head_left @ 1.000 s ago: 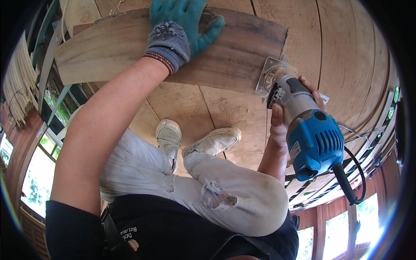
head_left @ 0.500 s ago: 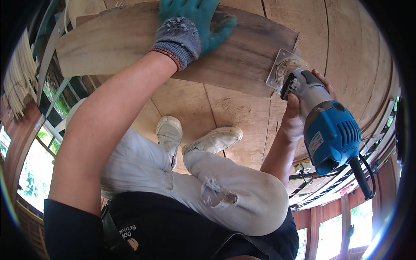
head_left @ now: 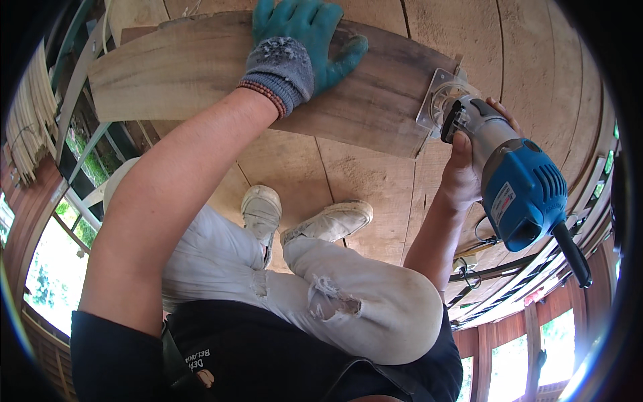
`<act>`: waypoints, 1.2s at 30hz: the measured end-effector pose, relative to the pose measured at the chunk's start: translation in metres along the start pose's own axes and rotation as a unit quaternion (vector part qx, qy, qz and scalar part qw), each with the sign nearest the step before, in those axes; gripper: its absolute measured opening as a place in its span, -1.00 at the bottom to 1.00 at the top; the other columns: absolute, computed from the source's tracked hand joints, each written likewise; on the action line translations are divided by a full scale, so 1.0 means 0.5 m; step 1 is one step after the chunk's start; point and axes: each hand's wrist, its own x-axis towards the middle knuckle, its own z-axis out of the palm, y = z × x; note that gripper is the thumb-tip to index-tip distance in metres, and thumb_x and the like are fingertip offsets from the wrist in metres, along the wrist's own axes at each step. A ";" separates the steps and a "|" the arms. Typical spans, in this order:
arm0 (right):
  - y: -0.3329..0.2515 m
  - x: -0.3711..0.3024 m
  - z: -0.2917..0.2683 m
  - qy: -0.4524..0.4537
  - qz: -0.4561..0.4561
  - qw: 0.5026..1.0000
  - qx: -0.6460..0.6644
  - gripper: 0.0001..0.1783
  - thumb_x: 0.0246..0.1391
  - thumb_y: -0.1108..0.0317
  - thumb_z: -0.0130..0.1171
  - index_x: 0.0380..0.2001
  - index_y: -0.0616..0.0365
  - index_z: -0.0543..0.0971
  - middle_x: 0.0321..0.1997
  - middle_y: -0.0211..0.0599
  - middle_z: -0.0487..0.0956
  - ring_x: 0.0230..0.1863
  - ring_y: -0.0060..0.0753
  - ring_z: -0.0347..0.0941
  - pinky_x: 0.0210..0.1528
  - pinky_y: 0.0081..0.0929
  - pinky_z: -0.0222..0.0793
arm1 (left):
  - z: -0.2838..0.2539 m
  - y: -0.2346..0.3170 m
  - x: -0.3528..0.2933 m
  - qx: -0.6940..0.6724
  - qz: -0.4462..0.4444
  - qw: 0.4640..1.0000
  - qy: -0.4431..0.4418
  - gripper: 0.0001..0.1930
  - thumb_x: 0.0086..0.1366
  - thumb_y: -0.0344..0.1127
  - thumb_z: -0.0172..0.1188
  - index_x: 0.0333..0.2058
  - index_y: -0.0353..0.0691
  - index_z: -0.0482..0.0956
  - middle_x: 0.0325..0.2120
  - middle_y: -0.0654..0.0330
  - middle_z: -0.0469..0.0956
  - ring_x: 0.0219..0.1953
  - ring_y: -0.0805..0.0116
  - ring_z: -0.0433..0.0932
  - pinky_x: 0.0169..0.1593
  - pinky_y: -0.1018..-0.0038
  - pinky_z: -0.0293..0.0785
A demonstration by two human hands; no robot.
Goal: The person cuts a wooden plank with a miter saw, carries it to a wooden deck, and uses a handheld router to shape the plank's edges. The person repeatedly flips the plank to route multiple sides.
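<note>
The streaked wooden board (head_left: 181, 74) has a curved far edge; the round-barrelled router (head_left: 526, 191), metal and blue plastic, is at its right end. The board lies under your gloved left hand (head_left: 298, 43), fingers extended; your bare right hand (head_left: 461, 174) wraps the router.

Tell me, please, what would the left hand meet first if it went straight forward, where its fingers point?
Past the far edge of the board, the way of the left hand looks free over the wooden floor, though the picture ends just there and depth is unclear.
</note>
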 end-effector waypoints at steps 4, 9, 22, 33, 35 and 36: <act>0.005 0.015 -0.001 -0.027 0.022 0.999 0.017 -0.17 -0.05 0.04 0.59 0.16 0.20 0.39 0.11 -0.12 0.51 0.12 -0.21 0.48 0.16 -0.26 0.47 | 0.004 -0.001 -0.002 0.001 0.005 1.000 0.014 -0.54 0.26 0.16 0.16 -0.20 -0.17 0.50 -0.24 0.04 0.54 -0.06 -0.01 0.49 0.21 -0.11 0.16; 0.016 0.032 0.007 -0.022 0.020 0.999 0.039 -0.23 -0.01 0.09 0.56 0.15 0.20 0.41 0.10 -0.15 0.50 0.13 -0.23 0.46 0.20 -0.28 0.41 | 0.006 -0.001 -0.005 0.002 0.005 1.000 0.016 -0.53 0.26 0.16 0.17 -0.17 -0.16 0.49 -0.21 0.04 0.53 -0.04 -0.01 0.48 0.23 -0.13 0.13; 0.032 0.114 0.012 0.050 -0.015 0.993 0.108 -0.44 -0.05 0.42 0.60 0.01 0.21 0.56 -0.05 -0.29 0.63 -0.06 -0.36 0.55 0.10 -0.37 0.50 | 0.009 -0.001 -0.003 0.035 -0.041 0.997 -0.048 -0.39 0.31 0.30 0.13 0.08 -0.06 0.57 -0.02 0.11 0.63 0.13 0.11 0.51 0.37 -0.04 0.05; -0.054 -0.105 -0.194 0.112 0.108 0.987 0.049 -0.16 -0.14 0.31 0.61 0.21 0.10 0.39 0.16 -0.19 0.52 0.20 -0.27 0.44 0.26 -0.25 0.36 | 0.034 -0.023 -0.025 0.036 0.074 0.995 0.065 -0.32 0.26 0.12 0.31 0.24 -0.10 0.42 0.20 0.05 0.48 0.31 0.03 0.38 0.42 -0.13 -0.01; -0.060 -0.159 -0.215 0.128 0.085 0.987 0.041 -0.15 -0.14 0.30 0.61 0.21 0.10 0.38 0.16 -0.17 0.52 0.19 -0.24 0.46 0.25 -0.25 0.38 | 0.036 -0.028 -0.026 0.040 0.082 0.994 0.058 -0.32 0.24 0.13 0.32 0.23 -0.09 0.42 0.21 0.05 0.47 0.32 0.02 0.35 0.42 -0.19 -0.03; -0.063 -0.179 -0.224 0.136 0.066 0.988 0.039 -0.14 -0.15 0.29 0.61 0.22 0.10 0.37 0.15 -0.16 0.52 0.19 -0.22 0.46 0.24 -0.25 0.39 | 0.037 -0.030 -0.025 0.047 0.092 0.993 0.056 -0.31 0.22 0.13 0.33 0.23 -0.09 0.42 0.21 0.06 0.46 0.33 0.02 0.34 0.42 -0.22 -0.05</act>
